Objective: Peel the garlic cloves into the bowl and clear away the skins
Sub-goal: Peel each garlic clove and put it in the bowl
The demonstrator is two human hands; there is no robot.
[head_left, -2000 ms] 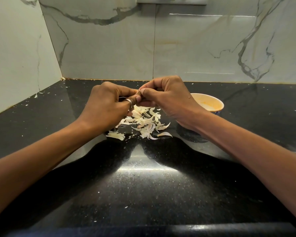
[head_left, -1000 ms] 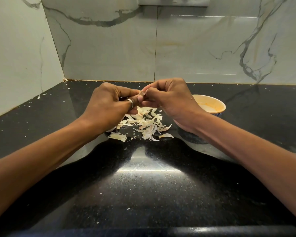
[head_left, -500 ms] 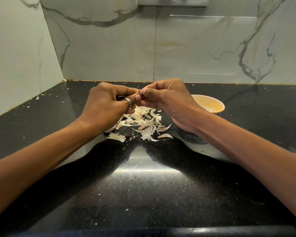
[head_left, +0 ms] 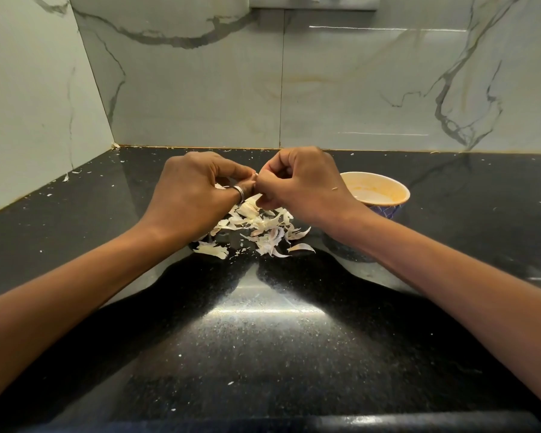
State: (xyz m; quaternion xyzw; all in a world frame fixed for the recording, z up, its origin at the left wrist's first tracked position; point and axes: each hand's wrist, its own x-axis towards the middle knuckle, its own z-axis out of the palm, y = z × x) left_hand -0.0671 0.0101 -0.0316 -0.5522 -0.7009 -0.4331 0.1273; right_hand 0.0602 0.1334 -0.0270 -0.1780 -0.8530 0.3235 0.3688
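Along the left edge of the black countertop (head_left: 263, 354), near the back left corner, we see a few pale flecks (head_left: 66, 178) lying against the marble wall (head_left: 200, 89).

Toward the back edge, about the middle, the left hand (head_left: 194, 195) is held above the countertop with its fingers curled. It wears a ring (head_left: 239, 192), and its thumb and fingertips pinch a garlic clove (head_left: 255, 177). We make out only a small pale sliver of the clove; the rest is hidden between the fingers.

Directly under both hands lies a loose heap of garlic skins (head_left: 256, 229), white with some purplish pieces, spread flat on the countertop and apart from the bowl.

The right hand (head_left: 300, 182) meets the left at the fingertips. Its fingers are curled too, and its thumb and forefinger pinch the same clove from the other side.

Just right of that hand and partly behind its wrist stands the bowl (head_left: 400, 190), upright, orange inside and dark patterned outside, near the back edge. We cannot tell whether the pale patch in its bottom is peeled cloves.
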